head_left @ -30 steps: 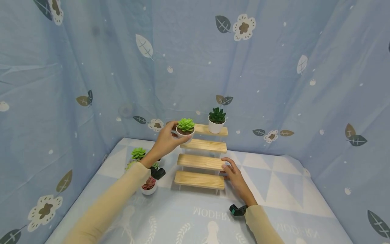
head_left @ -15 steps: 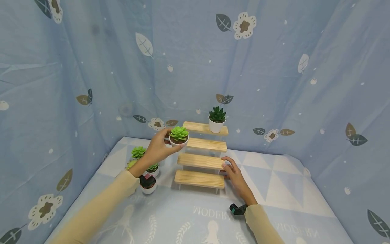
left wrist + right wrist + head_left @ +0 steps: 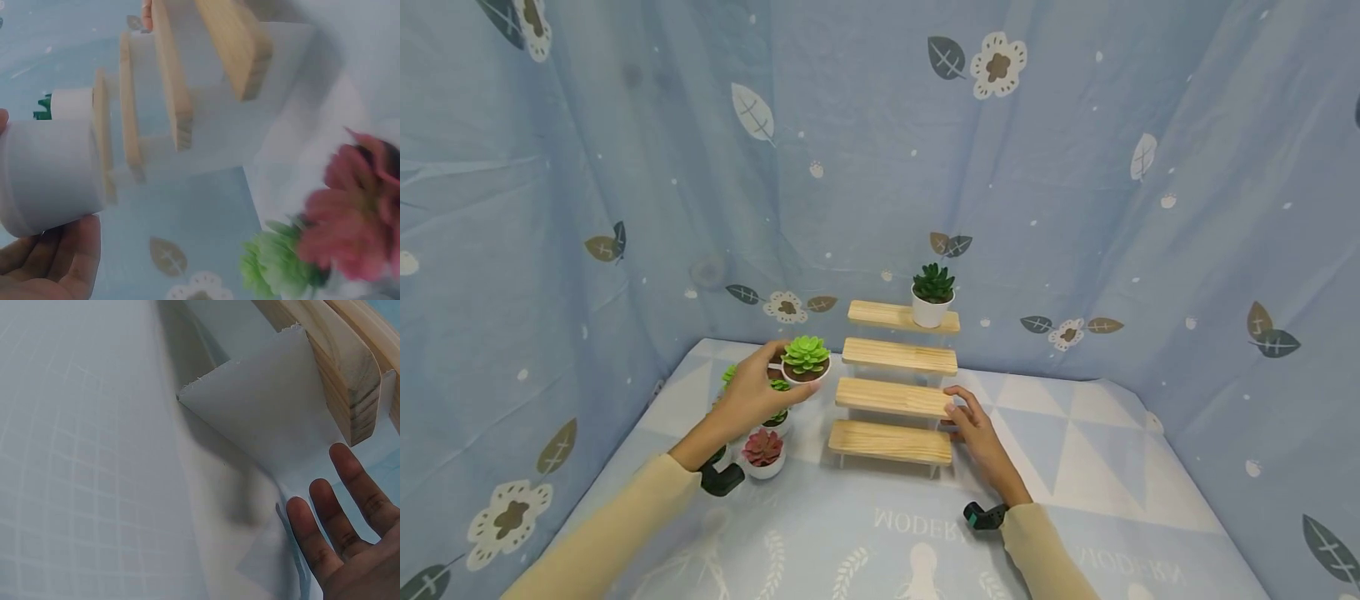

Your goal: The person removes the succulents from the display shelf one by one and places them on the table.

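My left hand (image 3: 756,392) grips a light green potted succulent (image 3: 806,357) by its white pot, in the air left of the wooden stand. In the left wrist view the white pot (image 3: 53,178) shows from its side, with fingers (image 3: 78,250) curled around it. The stepped stand (image 3: 895,397) has several pale wooden shelves. At its right side is my right hand (image 3: 976,429), touching a lower shelf's end. The right wrist view shows its fingers (image 3: 319,550) loosely straight beside the clear side panel (image 3: 250,400). A dark green potted succulent (image 3: 932,287) stands on the top shelf.
Left of the stand, a red potted succulent (image 3: 763,450) and several green ones stand on the table, partly hidden by my left hand and forearm. A patterned cloth (image 3: 820,533) covers the table. Blue floral curtains (image 3: 865,167) close off the back and sides.
My left hand has carried the light green succulent left and down, away from the upper shelves. The right hand stays at the stand's side.
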A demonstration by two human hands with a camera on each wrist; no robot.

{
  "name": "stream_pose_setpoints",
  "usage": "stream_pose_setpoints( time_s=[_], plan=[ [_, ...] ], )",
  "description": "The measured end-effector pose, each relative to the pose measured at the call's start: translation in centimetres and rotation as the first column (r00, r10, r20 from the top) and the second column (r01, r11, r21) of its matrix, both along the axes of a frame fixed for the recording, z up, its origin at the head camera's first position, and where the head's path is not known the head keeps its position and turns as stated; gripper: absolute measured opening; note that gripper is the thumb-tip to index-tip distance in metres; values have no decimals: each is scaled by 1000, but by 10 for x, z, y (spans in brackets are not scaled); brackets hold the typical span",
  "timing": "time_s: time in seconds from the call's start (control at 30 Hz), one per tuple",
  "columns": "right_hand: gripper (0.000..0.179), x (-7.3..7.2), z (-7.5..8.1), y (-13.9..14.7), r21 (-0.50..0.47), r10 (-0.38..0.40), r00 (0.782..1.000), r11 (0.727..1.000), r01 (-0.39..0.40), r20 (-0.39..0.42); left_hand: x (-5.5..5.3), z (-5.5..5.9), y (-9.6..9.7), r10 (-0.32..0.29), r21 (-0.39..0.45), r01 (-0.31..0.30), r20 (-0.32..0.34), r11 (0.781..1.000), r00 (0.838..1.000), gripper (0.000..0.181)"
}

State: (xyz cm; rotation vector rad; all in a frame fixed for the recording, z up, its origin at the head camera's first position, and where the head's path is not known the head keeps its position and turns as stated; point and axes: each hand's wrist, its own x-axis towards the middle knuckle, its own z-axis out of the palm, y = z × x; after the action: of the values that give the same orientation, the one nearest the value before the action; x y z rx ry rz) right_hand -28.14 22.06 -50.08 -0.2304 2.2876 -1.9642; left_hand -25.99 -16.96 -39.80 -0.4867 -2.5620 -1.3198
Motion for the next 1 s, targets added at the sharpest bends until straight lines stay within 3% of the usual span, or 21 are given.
stream_pose_setpoints(
  time_s=[0.3,0.53,0.83,1.0],
  plan=[
    [49,3,1,-2,-15,8,1000,1000,-8,-5,23,-9,-34,75,-82,-76,-24,994,997,85],
    [51,-14,-26,6,-5,-21,1000,1000,21,-17,34,-16,-47,92,-92,-94,-26,991,995,86],
    [48,4,5,-3,-4,8,1000,1000,-8,-1,53,-31,-60,88,-99,-88,-9,991,996,84],
    [50,-5,-6,0,-3,4,1000,1000,-4,15,63,-39,-67,68,-101,-70,-19,992,997,81]
  ],
)
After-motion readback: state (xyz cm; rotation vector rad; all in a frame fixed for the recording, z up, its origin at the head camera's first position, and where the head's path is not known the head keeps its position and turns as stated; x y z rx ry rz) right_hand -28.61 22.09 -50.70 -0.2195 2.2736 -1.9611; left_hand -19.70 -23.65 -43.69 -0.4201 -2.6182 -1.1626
